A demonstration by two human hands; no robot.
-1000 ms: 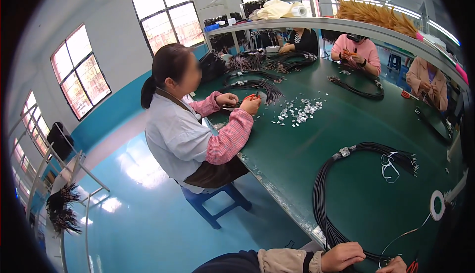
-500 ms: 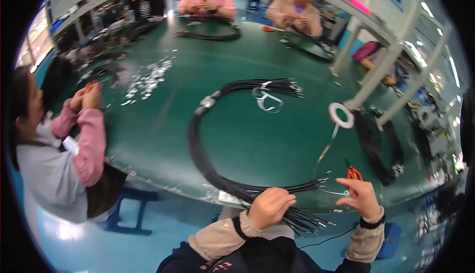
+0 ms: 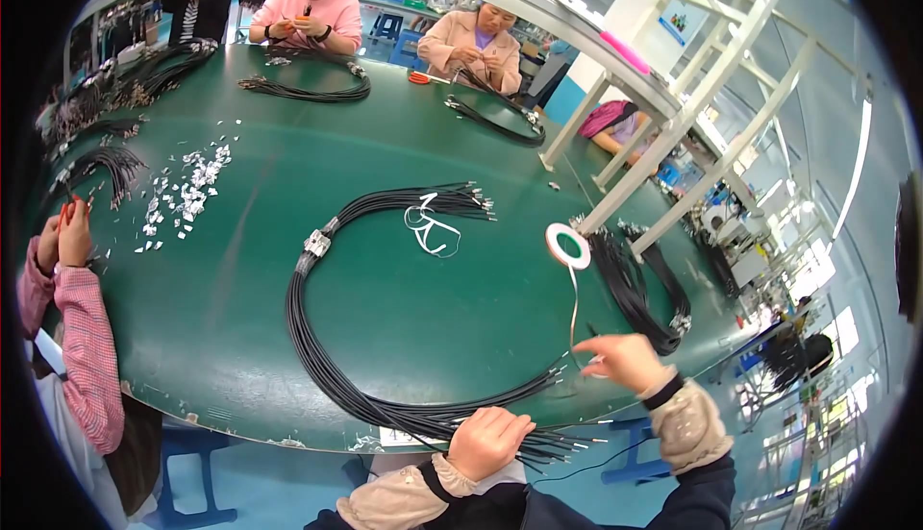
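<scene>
Green table (image 3: 240,271), black cable bundle (image 3: 317,357) under left hand (image 3: 487,440), tape (image 3: 568,246) beyond right hand (image 3: 623,361)

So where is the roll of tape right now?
In the head view, the tape roll stands on the green table, right of the black wire bundle, beyond the right hand.

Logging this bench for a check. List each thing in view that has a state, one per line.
left hand: closed around the black wire bundle
right hand: pinching the tape strip
black wire bundle: looped on the green table, banded at one point
tape roll: lying flat, partly unrolled
white cord: loose, tangled
small white pieces: scattered
</scene>
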